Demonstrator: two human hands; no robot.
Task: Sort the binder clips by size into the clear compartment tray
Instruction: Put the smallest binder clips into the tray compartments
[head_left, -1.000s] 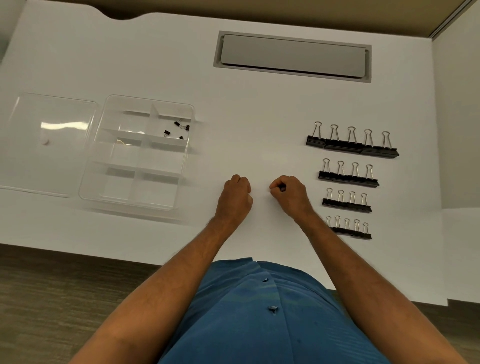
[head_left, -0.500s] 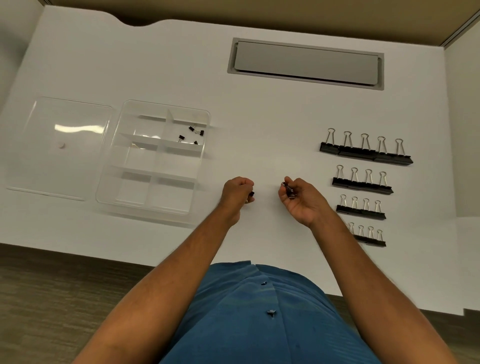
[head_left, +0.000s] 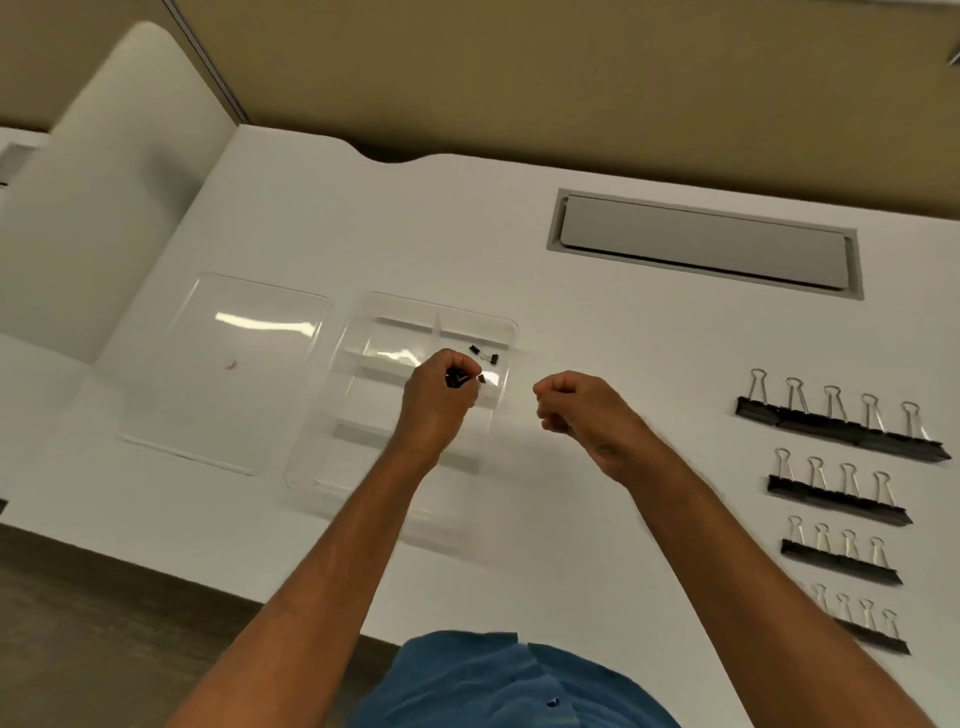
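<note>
Left hand (head_left: 439, 400) pinches a tiny black binder clip (head_left: 456, 378) over the clear plastic compartment tray (head_left: 332, 452), probably aiming for the far-right compartment where the matching tiny clips (head_left: 484, 354) sit. Right hand (head_left: 582, 410) hangs curled just beside the tray; can't tell if it's holding anything.

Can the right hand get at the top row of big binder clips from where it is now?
Probably yes: the right hand hangs over bare desk, and nothing lies between it and the top row of clips.

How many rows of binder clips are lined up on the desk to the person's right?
4. Farthest row has five clips; second row, third row and nearest row show four each. The right arm may hide part of the nearest row.
</note>
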